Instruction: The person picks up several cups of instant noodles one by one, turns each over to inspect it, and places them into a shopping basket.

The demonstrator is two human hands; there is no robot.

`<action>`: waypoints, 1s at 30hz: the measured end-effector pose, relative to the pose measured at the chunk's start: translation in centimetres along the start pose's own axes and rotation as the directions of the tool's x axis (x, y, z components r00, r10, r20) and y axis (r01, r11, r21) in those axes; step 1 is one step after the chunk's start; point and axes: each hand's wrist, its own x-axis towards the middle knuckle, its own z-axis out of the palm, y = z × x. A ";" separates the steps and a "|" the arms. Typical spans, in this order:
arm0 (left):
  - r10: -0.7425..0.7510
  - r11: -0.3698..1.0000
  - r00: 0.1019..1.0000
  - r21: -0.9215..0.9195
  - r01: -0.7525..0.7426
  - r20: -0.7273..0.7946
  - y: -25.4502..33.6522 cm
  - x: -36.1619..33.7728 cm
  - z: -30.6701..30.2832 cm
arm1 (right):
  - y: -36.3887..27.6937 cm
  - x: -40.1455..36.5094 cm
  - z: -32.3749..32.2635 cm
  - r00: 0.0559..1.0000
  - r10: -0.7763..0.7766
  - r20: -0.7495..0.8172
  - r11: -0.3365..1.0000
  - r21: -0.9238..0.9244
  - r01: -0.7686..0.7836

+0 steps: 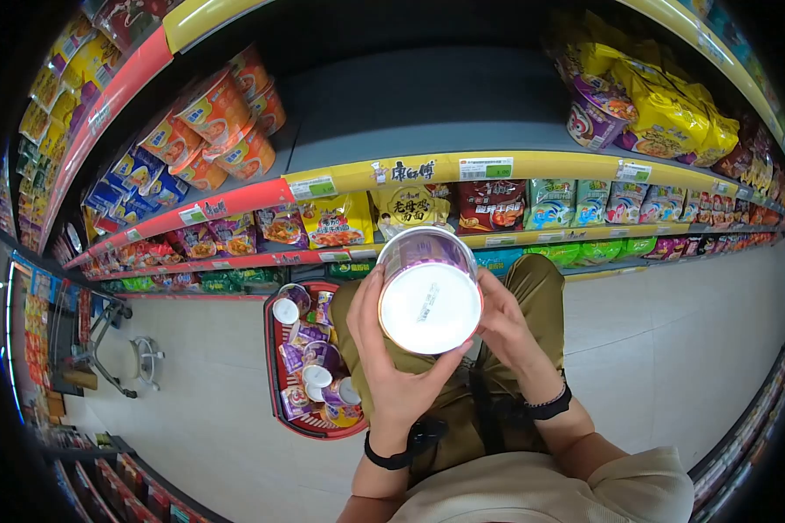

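Observation:
Between both hands, in front of my lap, I hold a cup of instant noodles (431, 301), with its white printed base turned towards me and part of its purple side showing. My left hand (391, 370) wraps round the cup's left side, the thumb under its lower edge. On the right side, my right hand (503, 321) grips it with bent fingers. A red shopping basket (275, 397) stands on the floor to my left, filled with several purple noodle cups and packets.
Ahead is a shelf (366, 109) with orange noodle cups (214, 109) at left, and a purple cup (595, 118) beside yellow noodle packs (672, 109) at right. Bagged noodles line the lower shelves. A wheeled chair (126, 357) stands on the floor at far left.

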 end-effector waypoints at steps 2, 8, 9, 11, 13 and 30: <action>-0.008 1.000 1.000 -0.029 0.008 0.008 0.1 0.0 0.0 | 1.0 -0.2 0.5 0.999 -0.011 0.041 0.999 0.036 0.010; 0.053 0.996 0.998 -0.077 -0.050 0.033 -0.3 0.0 -0.5 | 4.0 -1.6 2.0 0.997 0.073 -0.023 0.995 -0.060 -0.075; 0.084 0.996 0.996 -0.044 -0.083 0.034 -0.1 0.2 -0.6 | 4.1 -1.6 2.3 0.982 0.144 -0.121 0.970 -0.180 -0.164; 0.112 0.994 0.993 -0.010 -0.111 0.031 -0.2 0.3 -0.8 | 3.5 -1.4 3.0 0.974 0.193 -0.115 0.962 -0.174 -0.211; 0.129 0.991 0.990 0.015 -0.130 0.052 -0.5 0.3 -1.1 | 3.1 -1.3 3.6 0.964 0.244 -0.109 0.951 -0.168 -0.260; -0.331 0.899 0.905 0.202 0.389 -0.268 -13.3 -5.1 -8.8 | 15.9 6.0 4.6 0.902 0.431 -0.025 0.857 -0.302 -0.418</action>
